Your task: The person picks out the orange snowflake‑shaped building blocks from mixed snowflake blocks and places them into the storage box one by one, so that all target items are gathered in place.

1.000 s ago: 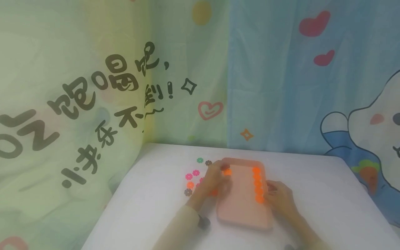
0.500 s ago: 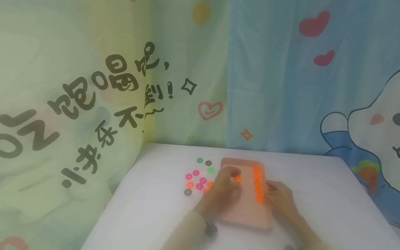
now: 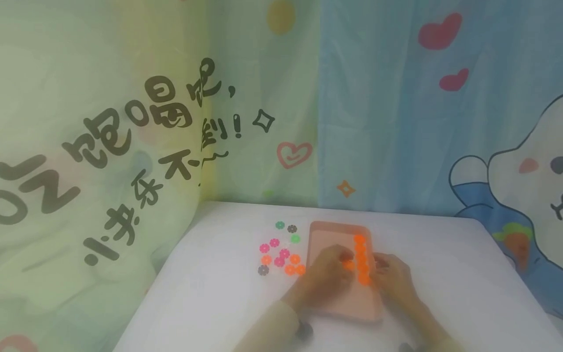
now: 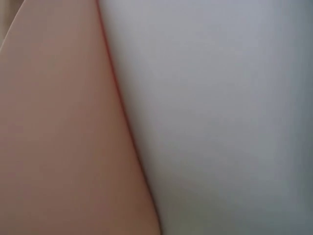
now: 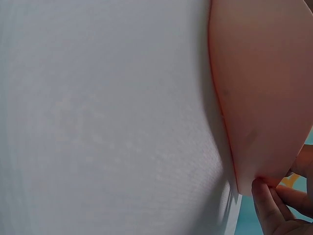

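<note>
A shallow pink tray (image 3: pixel 323 239) lies on the white table, with several orange flower-shaped discs (image 3: pixel 362 254) lined up along its right side. Over the middle of the tray, my left hand (image 3: pixel 327 269) pinches another orange flower-shaped disc (image 3: pixel 348 265), partly covered by the fingers. My right hand (image 3: pixel 396 276) holds the tray's right edge; in the right wrist view its thumb and fingers (image 5: pixel 266 205) pinch the tray's side wall (image 5: pixel 259 98). The left wrist view catches only the tray's outer wall (image 4: pixel 63 122) and the tabletop, without the left hand's fingers.
Left of the tray, loose flower-shaped discs are scattered on the table (image 3: pixel 211 274): pink discs (image 3: pixel 285 253), orange discs (image 3: pixel 295 259), dark grey discs (image 3: pixel 263 270) and green discs (image 3: pixel 295 239). Printed curtains (image 3: pixel 374 122) hang behind the table and at its left.
My left hand has carried the orange disc from the tray's upper left edge rightward and nearer, up close to the orange column. The right hand stays at the tray's edge.
</note>
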Demonstrator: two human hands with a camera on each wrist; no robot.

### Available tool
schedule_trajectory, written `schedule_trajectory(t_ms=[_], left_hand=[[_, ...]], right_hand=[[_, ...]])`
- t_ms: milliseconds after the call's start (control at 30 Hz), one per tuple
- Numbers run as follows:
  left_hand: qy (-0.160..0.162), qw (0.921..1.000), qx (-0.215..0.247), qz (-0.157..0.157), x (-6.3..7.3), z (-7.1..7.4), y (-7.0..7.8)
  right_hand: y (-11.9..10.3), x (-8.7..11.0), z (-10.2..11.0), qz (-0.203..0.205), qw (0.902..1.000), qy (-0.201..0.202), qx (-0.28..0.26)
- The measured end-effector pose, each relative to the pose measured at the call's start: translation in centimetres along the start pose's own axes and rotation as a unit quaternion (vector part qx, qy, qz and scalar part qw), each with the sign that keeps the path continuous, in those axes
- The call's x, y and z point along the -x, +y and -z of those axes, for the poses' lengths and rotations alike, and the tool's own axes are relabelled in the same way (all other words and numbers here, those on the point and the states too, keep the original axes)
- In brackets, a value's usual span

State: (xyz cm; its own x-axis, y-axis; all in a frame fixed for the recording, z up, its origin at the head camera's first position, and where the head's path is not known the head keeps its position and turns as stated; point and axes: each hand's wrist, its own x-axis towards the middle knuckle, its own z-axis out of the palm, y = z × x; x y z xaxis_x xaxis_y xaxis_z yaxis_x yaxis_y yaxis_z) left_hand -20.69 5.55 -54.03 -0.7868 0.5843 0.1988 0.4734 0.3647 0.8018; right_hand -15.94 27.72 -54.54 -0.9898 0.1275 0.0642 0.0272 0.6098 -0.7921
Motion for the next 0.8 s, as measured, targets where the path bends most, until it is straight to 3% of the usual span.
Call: schedule_trajectory(t_ms=[167, 300, 467, 800], left_hand=[[-0.023, 0.9989, -0.04, -0.003, -0.1, -0.6, 0.5], [-0.053, 0.9973, -0.049, 0.017, -0.2, -1.0, 0.7], [-0.066, 0.9963, -0.05, 0.024, -0.3, -1.5, 0.4], [-0.097, 0.9894, -0.105, -0.024, -0.6, -2.4, -0.7]], right_hand=[[1.1, -0.4, -0.2, -0.006, 1.0, -0.003, 0.005], [1.6, -0.6, -0.3, -0.003, 1.0, 0.0, 0.005], [1.7, -0.7, -0.4, -0.002, 0.9999, 0.006, 0.009], [1.6, -0.8, -0.4, -0.002, 0.9998, 0.007, 0.017]])
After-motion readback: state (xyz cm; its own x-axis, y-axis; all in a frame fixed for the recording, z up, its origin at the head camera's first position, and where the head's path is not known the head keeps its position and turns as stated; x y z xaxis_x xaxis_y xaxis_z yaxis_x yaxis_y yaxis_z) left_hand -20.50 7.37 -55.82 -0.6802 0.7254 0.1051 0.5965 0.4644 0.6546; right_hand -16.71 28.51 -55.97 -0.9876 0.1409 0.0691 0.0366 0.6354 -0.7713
